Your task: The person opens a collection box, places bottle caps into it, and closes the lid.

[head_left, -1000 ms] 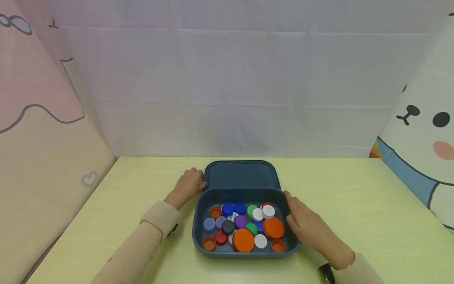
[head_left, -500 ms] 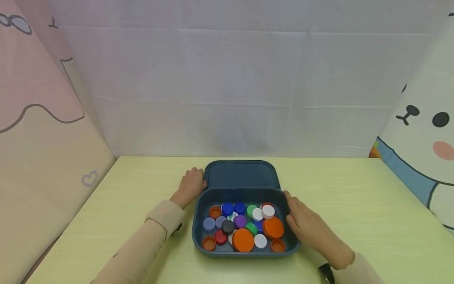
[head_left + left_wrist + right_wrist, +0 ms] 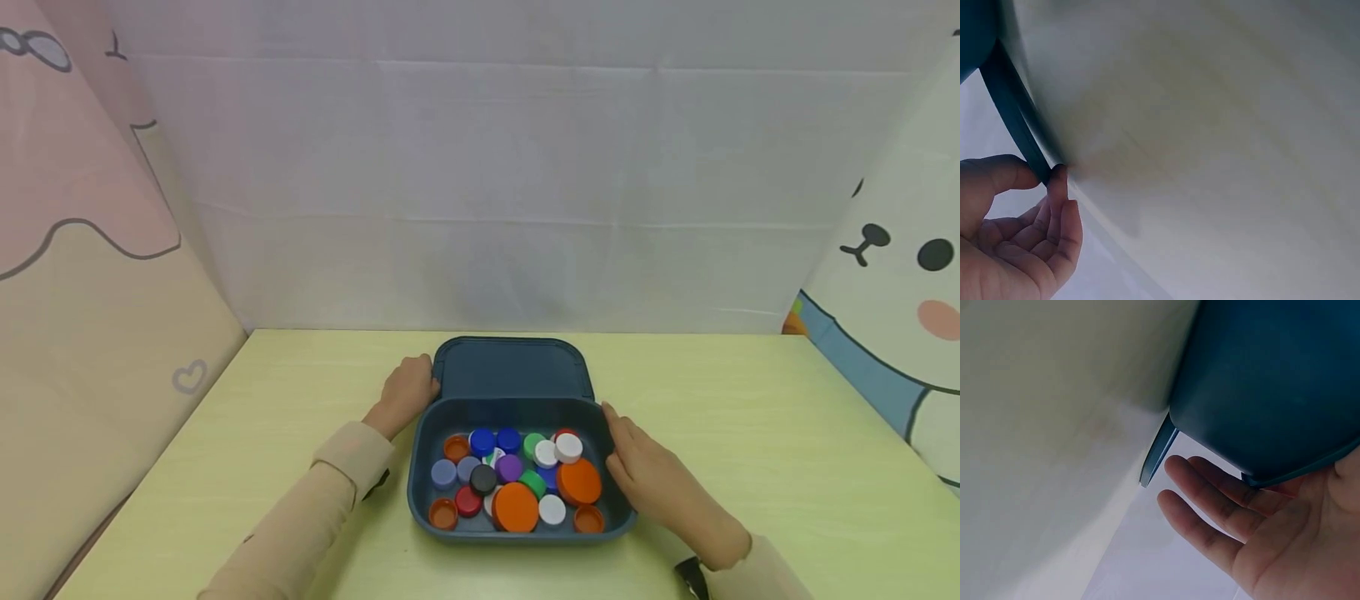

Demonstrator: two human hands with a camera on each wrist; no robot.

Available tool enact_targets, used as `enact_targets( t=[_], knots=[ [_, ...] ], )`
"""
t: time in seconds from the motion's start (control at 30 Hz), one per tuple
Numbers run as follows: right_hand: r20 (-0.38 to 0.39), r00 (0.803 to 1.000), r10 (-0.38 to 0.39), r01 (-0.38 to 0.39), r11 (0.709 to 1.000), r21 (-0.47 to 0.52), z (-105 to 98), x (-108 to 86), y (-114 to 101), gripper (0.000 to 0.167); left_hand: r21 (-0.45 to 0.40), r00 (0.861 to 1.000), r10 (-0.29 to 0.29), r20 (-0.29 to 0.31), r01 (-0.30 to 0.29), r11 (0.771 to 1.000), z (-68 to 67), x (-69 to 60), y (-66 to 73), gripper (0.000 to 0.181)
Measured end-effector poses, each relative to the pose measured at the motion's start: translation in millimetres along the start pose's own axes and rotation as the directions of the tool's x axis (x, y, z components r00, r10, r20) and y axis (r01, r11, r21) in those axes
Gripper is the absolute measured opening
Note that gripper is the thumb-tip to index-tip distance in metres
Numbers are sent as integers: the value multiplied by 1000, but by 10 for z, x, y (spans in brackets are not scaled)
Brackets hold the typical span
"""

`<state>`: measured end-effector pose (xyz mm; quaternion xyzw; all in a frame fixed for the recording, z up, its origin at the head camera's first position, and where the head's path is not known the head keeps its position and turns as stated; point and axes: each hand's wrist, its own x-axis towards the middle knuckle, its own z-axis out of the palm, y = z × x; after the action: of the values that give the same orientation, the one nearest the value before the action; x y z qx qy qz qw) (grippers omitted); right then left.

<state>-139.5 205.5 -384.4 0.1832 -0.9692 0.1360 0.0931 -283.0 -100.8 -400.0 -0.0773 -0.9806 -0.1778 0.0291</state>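
Observation:
A dark blue plastic box (image 3: 525, 538) holds a loose heap of bottle caps in several colours, among them an orange cap (image 3: 515, 507), a purple cap (image 3: 509, 468) and a black cap (image 3: 483, 479). Behind it lies the matching lid (image 3: 513, 367), flat and level with the box's back rim. My left hand (image 3: 405, 392) pinches the left edge of that lid between thumb and index finger, plain in the left wrist view. Along the box's right side rests my right hand (image 3: 660, 479), its fingers extended; in the right wrist view they lie beside the box wall (image 3: 1272, 381).
The pale yellow table (image 3: 315, 400) extends on both sides of the box. A white sheet (image 3: 510, 167) hangs at its back edge. Printed cartoon cloths (image 3: 97, 333) stand at the left and right.
My left hand has turned slightly at the lid's left edge, and its forearm has shifted a little right. The box, the caps and my right hand stay put.

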Motion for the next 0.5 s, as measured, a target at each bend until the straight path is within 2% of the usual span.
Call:
enact_targets(
  t=[0.23,0.4,0.5],
  knots=[
    [5,1000,2,-2,1000,-10,-17,-5,8,53,-96,1000,-10,-15,8,995,-4,23,14,16],
    [18,1000,4,-4,1000,-10,-31,-16,26,53,-137,999,-38,19,40,990,-14,49,34,32],
    [30,1000,8,-8,1000,2,-38,-21,36,54,-160,998,-49,43,56,986,-31,62,48,31]
  ],
)
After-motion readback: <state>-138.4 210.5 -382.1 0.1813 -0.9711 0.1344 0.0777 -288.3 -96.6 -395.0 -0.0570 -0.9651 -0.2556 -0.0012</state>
